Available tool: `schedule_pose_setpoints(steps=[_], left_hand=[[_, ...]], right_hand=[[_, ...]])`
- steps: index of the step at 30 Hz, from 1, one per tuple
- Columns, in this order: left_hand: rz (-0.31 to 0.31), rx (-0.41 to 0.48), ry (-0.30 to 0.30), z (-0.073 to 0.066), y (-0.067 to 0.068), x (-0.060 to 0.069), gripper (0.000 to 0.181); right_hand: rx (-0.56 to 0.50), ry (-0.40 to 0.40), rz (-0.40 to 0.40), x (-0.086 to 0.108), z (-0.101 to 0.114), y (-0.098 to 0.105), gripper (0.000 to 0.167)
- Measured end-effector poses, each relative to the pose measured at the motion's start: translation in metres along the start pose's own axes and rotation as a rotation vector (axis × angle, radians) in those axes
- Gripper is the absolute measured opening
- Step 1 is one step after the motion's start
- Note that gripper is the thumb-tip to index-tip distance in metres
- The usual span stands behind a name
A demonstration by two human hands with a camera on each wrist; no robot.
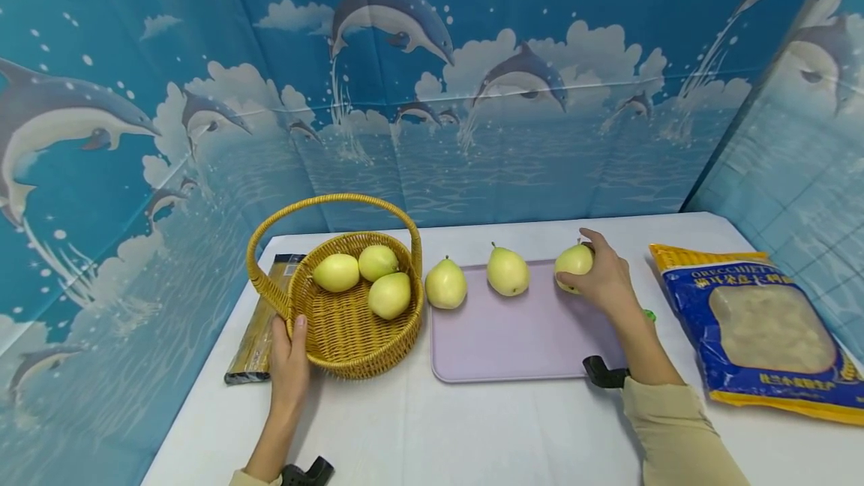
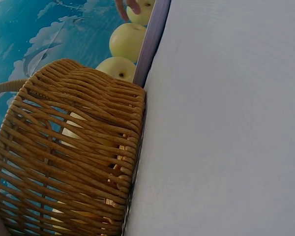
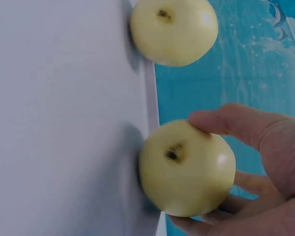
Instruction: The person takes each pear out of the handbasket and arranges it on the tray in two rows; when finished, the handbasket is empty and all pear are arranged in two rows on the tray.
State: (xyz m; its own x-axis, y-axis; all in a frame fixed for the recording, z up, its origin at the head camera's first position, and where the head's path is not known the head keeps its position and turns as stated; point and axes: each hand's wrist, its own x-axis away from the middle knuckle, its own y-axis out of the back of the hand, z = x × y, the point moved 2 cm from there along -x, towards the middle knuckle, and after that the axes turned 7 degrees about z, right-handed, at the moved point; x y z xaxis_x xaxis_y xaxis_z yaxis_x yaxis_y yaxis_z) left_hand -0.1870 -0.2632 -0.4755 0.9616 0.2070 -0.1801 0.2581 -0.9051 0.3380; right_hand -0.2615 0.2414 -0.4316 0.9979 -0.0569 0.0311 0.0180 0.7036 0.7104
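Note:
My left hand (image 1: 289, 366) holds the left side of a brown wicker basket (image 1: 364, 361) by its rim, near the foot of the tall handle. Three yellow-green pears (image 1: 389, 296) lie inside. On the far edge of a purple tray (image 1: 513, 343), my right hand (image 1: 604, 276) grips a pear (image 3: 187, 169) between thumb and fingers. This pear sits at the tray's right end. A second pear (image 1: 508, 271) is at the middle of that edge, and another pear (image 1: 445, 283) is at the left corner beside the basket. In the left wrist view, the basket wall (image 2: 73, 162) hides most of its contents.
A blue and yellow pasta bag (image 1: 769, 328) lies right of the tray. Left of the basket is a flat brown package (image 1: 253, 343), partly covered by it. A small green object (image 1: 649, 316) shows behind the right forearm. A dolphin-print curtain (image 1: 472, 156) hangs behind the white table (image 1: 499, 433).

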Motion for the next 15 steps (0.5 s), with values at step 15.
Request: schedule_pose_setpoints(steps=[15], left_hand=[[-0.008,-0.005,-0.013,-0.0025,-0.0006,0.0003,0.049]], right_hand=[[-0.056,0.038,-0.16,0.0032,0.0031,0.0052,0.073]])
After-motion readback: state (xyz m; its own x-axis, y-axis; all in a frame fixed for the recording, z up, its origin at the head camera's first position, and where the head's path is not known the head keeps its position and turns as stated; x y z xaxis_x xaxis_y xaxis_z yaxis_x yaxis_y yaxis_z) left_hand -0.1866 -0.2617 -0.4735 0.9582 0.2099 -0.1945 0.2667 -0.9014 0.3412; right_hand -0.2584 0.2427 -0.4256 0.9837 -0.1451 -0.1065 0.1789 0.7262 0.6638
